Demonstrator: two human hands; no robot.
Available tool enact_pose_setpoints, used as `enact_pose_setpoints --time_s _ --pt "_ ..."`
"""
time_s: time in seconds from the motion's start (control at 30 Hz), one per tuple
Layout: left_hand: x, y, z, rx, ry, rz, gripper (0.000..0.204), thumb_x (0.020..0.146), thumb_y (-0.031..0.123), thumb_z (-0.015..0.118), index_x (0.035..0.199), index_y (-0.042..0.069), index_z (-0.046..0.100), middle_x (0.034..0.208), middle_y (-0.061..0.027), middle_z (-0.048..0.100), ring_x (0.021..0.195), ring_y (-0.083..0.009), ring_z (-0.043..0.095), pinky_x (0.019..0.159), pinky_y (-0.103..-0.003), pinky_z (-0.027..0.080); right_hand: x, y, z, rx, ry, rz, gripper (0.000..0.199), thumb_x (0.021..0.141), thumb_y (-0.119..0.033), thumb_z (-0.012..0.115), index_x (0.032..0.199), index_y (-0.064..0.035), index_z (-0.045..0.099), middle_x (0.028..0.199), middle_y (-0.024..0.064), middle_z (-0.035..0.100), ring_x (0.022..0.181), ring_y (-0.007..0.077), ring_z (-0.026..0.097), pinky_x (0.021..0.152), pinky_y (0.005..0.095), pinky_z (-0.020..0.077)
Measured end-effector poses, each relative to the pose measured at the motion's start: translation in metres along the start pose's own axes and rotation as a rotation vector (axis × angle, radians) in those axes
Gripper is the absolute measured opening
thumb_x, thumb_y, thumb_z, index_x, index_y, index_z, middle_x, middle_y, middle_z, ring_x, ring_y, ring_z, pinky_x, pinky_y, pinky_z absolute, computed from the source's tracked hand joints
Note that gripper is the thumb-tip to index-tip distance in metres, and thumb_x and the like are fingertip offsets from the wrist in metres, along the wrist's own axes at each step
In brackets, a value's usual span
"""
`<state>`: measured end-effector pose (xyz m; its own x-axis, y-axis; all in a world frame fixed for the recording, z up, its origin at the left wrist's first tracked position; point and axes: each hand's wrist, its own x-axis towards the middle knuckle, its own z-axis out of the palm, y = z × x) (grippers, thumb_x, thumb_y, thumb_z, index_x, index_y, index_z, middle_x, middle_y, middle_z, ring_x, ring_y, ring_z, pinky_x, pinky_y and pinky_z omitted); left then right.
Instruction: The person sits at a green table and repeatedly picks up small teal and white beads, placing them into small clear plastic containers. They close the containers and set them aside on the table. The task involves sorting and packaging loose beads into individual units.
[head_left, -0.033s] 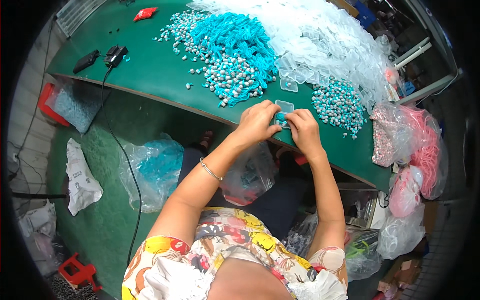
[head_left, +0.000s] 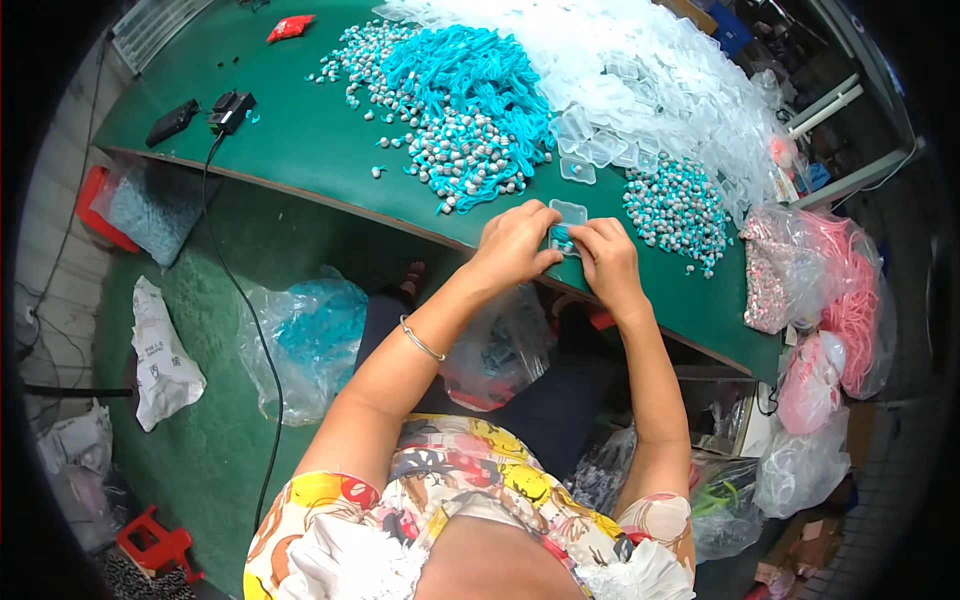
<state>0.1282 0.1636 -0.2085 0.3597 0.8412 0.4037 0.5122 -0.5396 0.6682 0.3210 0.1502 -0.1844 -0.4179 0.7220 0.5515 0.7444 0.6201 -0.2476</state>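
A small clear plastic box (head_left: 568, 212) with its lid flipped up lies at the near edge of the green table. Turquoise cord (head_left: 561, 238) with a greyish bead or end piece sits inside it. My left hand (head_left: 515, 245) grips the box's left side, thumb at the near corner and fingers at the far one. From the right, my right hand (head_left: 608, 258) bends closed over the box's right edge, its fingertips touching the box by the cord. Exactly what those fingertips pinch is partly hidden.
Turquoise cords (head_left: 465, 70) and grey-white bead pieces (head_left: 465, 150) are heaped left of centre. More bead pieces (head_left: 680, 215) lie right of my hands, below a big pile of clear boxes (head_left: 670, 90). Bagged pink cords (head_left: 850, 290) hang at the right edge. A black cable (head_left: 245, 290) crosses the left.
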Motion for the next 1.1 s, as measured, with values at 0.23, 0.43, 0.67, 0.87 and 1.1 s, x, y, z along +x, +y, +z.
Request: enact_pose_setpoints --time_s 0.23,0.43,0.67,0.87,1.1 --pt "0.0 0.0 -0.001 -0.005 -0.002 -0.004 0.047 0.072 0.021 0.082 0.112 0.007 0.062 0.102 -0.0091 0.063 0.097 -0.0308 0.064 0.08 -0.042 0.051 -0.003 0.0 -0.005 0.119 0.015 0.099 0.022 0.082 0.005 0.064 0.101 -0.0028 0.07 0.098 0.0149 0.066 0.092 0.033 0.064 0.078 0.0405 0.0523" --pt "-0.001 0.001 -0.001 -0.012 0.009 0.008 0.047 0.072 0.021 0.083 0.112 0.007 0.062 0.103 -0.0097 0.063 0.097 -0.0311 0.064 0.081 -0.042 0.051 0.011 0.024 -0.012 0.187 -0.027 0.302 0.015 0.087 0.0 0.062 0.1 -0.001 0.07 0.091 0.015 0.067 0.083 0.0307 0.066 0.074 0.0375 0.0521" --pt "-0.001 -0.001 0.0 -0.005 0.016 0.02 0.046 0.072 0.02 0.083 0.111 0.007 0.062 0.103 -0.0096 0.063 0.096 -0.0313 0.063 0.08 -0.042 0.051 -0.007 0.018 -0.013 0.218 -0.076 0.426 0.011 0.084 -0.009 0.071 0.093 -0.0036 0.072 0.082 0.0105 0.067 0.069 0.0233 0.065 0.064 0.0341 0.0509" --pt "-0.002 0.001 0.0 -0.021 0.06 0.052 0.045 0.071 0.02 0.083 0.109 0.006 0.064 0.1 -0.0096 0.064 0.095 -0.0324 0.064 0.078 -0.043 0.052 -0.023 0.007 0.002 -0.014 0.056 0.246 0.013 0.082 -0.007 0.07 0.095 -0.0082 0.072 0.09 0.008 0.069 0.086 0.027 0.064 0.077 0.0397 0.047" --pt "-0.002 -0.001 0.001 -0.005 0.066 0.054 0.045 0.071 0.02 0.083 0.109 0.006 0.063 0.101 -0.0096 0.063 0.096 -0.0319 0.063 0.079 -0.043 0.052 -0.023 -0.005 -0.003 -0.249 0.049 0.065 0.021 0.084 -0.005 0.065 0.104 -0.009 0.069 0.095 0.0061 0.067 0.092 0.0272 0.061 0.081 0.0408 0.0429"
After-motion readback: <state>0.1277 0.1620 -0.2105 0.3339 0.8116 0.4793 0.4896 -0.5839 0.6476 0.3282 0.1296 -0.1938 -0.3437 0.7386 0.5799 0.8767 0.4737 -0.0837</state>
